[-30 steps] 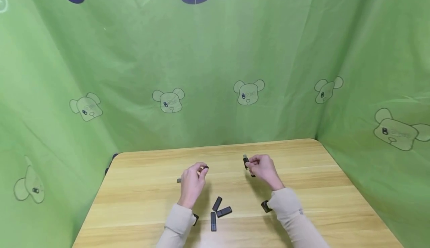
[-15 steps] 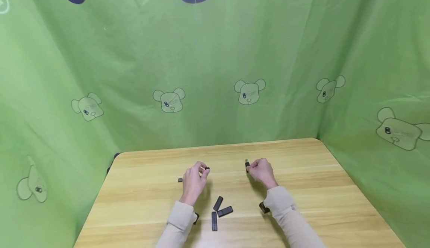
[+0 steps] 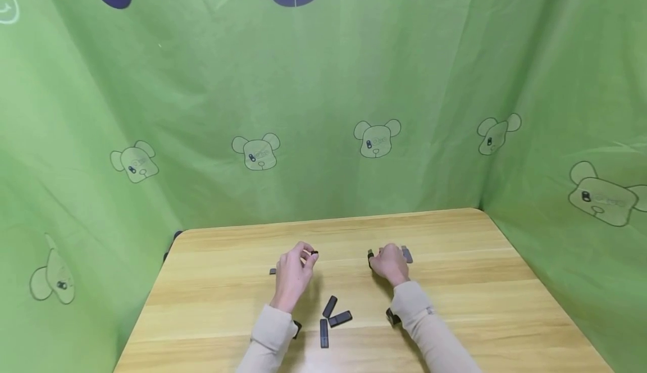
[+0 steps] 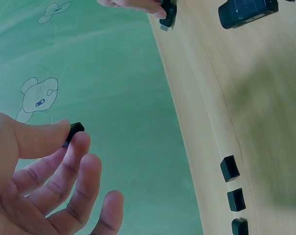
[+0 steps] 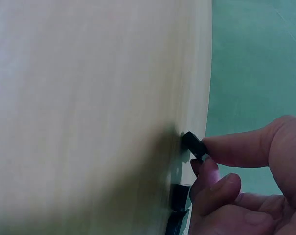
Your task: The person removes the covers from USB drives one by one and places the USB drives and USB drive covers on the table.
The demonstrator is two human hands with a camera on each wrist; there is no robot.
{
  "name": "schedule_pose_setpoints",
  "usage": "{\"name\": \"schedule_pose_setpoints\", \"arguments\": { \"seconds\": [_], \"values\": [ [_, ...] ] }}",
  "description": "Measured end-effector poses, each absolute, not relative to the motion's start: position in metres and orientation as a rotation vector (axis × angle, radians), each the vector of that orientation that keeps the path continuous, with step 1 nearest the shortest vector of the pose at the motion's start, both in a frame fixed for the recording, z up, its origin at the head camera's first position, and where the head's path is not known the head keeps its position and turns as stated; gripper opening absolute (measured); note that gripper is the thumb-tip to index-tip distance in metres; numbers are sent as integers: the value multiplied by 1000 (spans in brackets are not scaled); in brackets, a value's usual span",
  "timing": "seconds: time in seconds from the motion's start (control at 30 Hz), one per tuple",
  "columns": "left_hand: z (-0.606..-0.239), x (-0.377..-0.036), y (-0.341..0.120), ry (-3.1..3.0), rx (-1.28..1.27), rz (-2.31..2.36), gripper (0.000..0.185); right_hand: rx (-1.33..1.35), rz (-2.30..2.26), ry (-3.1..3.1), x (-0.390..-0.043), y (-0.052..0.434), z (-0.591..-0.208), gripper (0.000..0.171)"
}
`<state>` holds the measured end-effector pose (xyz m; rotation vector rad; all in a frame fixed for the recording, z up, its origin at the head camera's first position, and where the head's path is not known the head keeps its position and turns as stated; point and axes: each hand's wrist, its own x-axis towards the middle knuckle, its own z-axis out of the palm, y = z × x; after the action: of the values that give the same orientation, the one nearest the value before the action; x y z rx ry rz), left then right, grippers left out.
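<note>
In the head view my left hand (image 3: 293, 274) is raised over the table and pinches a small black cap (image 4: 76, 129) between thumb and index finger. The other left fingers are loosely bent in the left wrist view. My right hand (image 3: 390, 262) is low at the back right and pinches a black USB flash drive (image 3: 370, 258), its metal plug pointing to the far edge. Just right of that hand lies a grey, flat USB flash drive (image 3: 407, 254). Dark blocks (image 5: 180, 197) lie close below the right fingertips in the right wrist view.
Three black sticks (image 3: 324, 333) lie together on the wooden table (image 3: 217, 305) between the forearms. Left of the left hand a small grey piece (image 3: 273, 271) shows. Several dark blocks (image 4: 236, 199) form a row in the left wrist view. A green curtain (image 3: 313, 81) surrounds the table.
My right hand has come down towards the table with the USB flash drive, which sits lower in view. The grey drive beside it has come into sight. The left hand has hardly moved.
</note>
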<state>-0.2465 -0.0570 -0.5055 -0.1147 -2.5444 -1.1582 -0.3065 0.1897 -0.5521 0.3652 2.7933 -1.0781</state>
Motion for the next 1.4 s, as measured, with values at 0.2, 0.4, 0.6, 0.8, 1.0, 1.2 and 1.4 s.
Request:
{"name": "schedule_pose_setpoints", "arguments": {
  "seconds": [0.2, 0.4, 0.6, 0.8, 1.0, 1.2, 1.4],
  "values": [
    [-504, -246, -57, -2515, -136, -1132, 9, 391, -1027, 2804, -306, 190, -554, 38],
    [-503, -244, -58, -2518, -129, -1165, 9, 398, -1031, 2798, -304, 191, -556, 40],
    [-505, -243, -59, -2515, -132, -1157, 8, 411, -1020, 2831, -306, 192, -558, 40],
    [-507, -245, -60, -2525, -120, -1146, 7, 439, -1011, 2865, -307, 192, -563, 38],
    [-508, -245, -61, -2521, -120, -1143, 7, 455, -1009, 2868, -306, 190, -563, 39],
    [-508, -244, -63, -2522, -123, -1161, 8, 441, -974, 2893, -303, 187, -561, 49],
    [-508, -244, -64, -2526, -143, -1189, 12, 441, -947, 2934, -302, 187, -563, 45]
  ]
}}
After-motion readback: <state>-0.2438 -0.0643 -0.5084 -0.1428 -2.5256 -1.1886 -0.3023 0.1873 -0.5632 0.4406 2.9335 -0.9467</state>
